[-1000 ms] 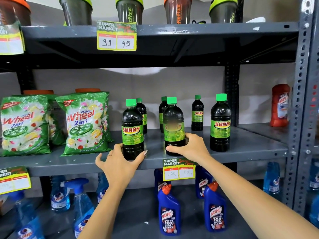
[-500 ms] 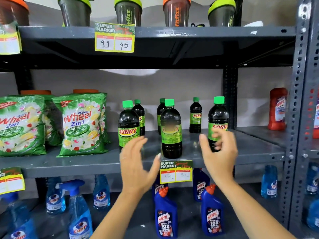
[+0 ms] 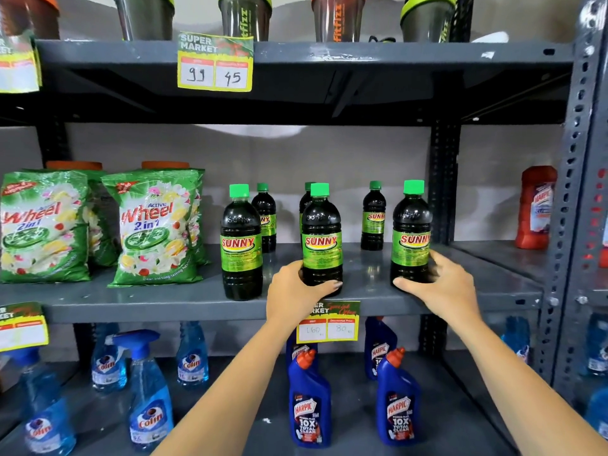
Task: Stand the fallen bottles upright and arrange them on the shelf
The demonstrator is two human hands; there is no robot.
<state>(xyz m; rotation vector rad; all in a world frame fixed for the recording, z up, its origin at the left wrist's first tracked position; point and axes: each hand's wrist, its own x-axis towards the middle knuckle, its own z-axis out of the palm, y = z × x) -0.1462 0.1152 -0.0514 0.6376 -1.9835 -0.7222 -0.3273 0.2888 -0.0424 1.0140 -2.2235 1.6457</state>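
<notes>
Hiding bottle bases (image 3: 320,284): hands (image 3: 296,291).

Grey shelf (image 3: 164,301): six upright bottles (image 3: 241,245), detergent bags (image 3: 154,225).

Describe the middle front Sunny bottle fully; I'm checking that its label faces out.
The middle front Sunny bottle stands upright near the front edge of the grey metal shelf. It looks like clear plastic holding dark liquid, with a green screw cap and a green label, red SUNNY lettering facing outward. The left hand wraps its base.
</notes>
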